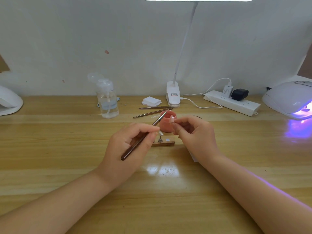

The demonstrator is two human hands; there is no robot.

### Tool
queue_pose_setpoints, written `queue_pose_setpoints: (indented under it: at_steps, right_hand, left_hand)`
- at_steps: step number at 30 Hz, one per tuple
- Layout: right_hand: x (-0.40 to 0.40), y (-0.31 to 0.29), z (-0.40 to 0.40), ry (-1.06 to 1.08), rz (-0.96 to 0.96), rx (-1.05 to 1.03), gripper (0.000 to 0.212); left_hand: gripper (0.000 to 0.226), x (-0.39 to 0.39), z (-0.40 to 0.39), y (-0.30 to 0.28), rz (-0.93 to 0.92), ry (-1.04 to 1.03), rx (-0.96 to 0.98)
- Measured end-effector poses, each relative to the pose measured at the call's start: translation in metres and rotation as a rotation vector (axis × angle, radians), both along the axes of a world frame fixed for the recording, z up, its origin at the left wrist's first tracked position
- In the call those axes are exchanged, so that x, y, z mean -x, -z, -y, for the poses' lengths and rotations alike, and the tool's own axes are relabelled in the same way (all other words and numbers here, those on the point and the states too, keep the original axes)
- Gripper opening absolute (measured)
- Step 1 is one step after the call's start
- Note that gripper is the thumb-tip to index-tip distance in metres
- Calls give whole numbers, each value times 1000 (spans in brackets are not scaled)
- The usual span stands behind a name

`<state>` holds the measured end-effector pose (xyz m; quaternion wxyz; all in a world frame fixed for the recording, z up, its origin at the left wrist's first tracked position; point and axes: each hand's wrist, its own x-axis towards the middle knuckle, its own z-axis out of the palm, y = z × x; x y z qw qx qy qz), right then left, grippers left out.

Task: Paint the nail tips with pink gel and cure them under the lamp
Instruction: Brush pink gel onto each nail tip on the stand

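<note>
My left hand [131, 142] grips a brown-handled brush [141, 139], its bristle end raised over the open pink gel pot [166, 127]. My right hand [194, 132] pinches a small pale nail tip [171, 119] just above the pot's right rim, close to the brush tip. Between my hands lies a small wooden stand [164, 143] with a metal peg holding another nail tip [160, 133] and a round magnet spot. The curing lamp [290, 98] sits at the far right, glowing purple inside.
A clear pump bottle [108, 100] stands at the back left. Two spare brushes [153, 110], a stack of white wipes [151, 100], a clip desk lamp [173, 95] and a power strip [233, 103] with cables line the back. Another white device [9, 102] sits far left.
</note>
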<state>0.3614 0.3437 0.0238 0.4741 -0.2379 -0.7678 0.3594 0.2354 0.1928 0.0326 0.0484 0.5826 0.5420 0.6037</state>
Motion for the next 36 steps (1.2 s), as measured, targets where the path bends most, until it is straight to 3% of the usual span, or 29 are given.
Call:
queue_pose_setpoints:
  at_steps: [5,8,27,32,36]
  right_hand:
    - [0,0,1,-4,16,-32,11]
    - [0,-1,1,11,25,-60,11]
    - [0,2,0,-60,3,-4,9]
    - [3,2,-2,-73,-30,57,2]
    - [3,3,-1,-116,-45,90,8]
  left_hand:
    - [20,2,0,0,-157,-40,1]
    - [25,0,0,1,-62,-28,36]
    - [18,-1,4,1,-8,-21,55]
    - [21,0,2,1,122,-20,9]
    - [26,-1,1,1,161,0,58]
